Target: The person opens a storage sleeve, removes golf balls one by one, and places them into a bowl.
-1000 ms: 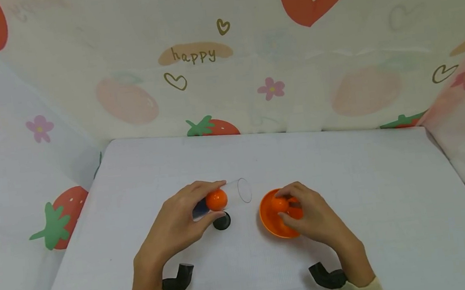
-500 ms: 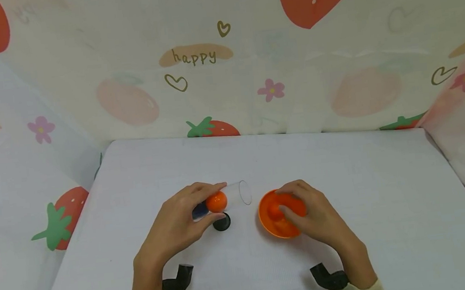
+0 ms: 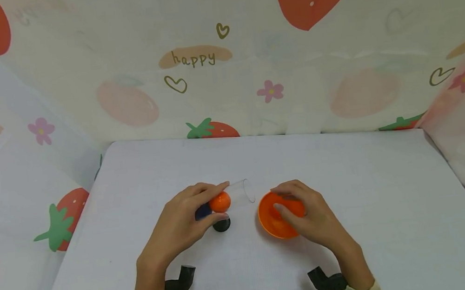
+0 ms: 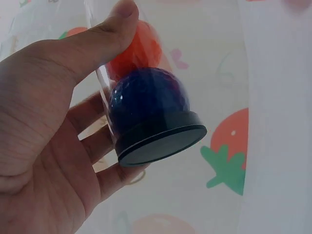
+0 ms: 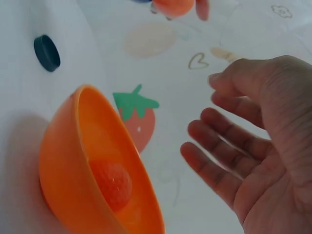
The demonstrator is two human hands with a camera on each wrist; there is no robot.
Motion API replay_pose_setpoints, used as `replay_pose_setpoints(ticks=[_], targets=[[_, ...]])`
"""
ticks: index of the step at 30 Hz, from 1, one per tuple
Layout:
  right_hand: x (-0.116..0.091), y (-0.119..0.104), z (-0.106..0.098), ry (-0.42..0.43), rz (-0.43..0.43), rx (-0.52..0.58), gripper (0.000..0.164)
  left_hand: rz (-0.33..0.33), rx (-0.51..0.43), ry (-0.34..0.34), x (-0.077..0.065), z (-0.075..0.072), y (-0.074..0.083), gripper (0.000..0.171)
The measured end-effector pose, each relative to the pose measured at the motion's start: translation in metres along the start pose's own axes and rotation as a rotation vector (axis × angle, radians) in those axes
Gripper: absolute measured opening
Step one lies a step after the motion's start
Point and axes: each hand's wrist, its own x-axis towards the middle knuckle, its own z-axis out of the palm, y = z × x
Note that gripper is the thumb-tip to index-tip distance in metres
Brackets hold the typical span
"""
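My left hand grips a clear tube, tilted with its round mouth toward the right. Inside are an orange ball and a dark blue ball, which lies against the tube's black end cap. Over the orange bowl hovers my right hand, fingers loosely bent and nothing between them. Another orange ball lies in the bowl, partly hidden by my right hand in the head view.
A loose black cap lies on the white table, just below my left fingertips. Printed cloth walls with strawberries and hearts stand behind the table and at both sides.
The orange ball at my right fingertips has been let go and now lies in the bowl. My left hand has shifted slightly right with the tube.
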Motion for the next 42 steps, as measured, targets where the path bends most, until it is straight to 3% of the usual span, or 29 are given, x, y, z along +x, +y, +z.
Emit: replay_pose_setpoints(ticks=[7,17,26,42], targets=[[0.002,-0.004,0.005,0.026,-0.022,0.169,0.035,-0.003,0.015,0.041,0.002,0.001,0.003,0.058],[0.005,-0.013,0.021,0.011,0.063,0.435,0.034,0.141,0.175,0.126,0.004,0.006,0.008,0.052],[0.006,-0.015,0.031,0.028,0.078,0.472,0.037,0.183,0.218,0.166,0.004,0.007,0.010,0.053],[0.007,-0.018,0.036,-0.009,0.106,0.507,0.041,0.156,0.218,0.174,0.002,0.002,0.012,0.051]])
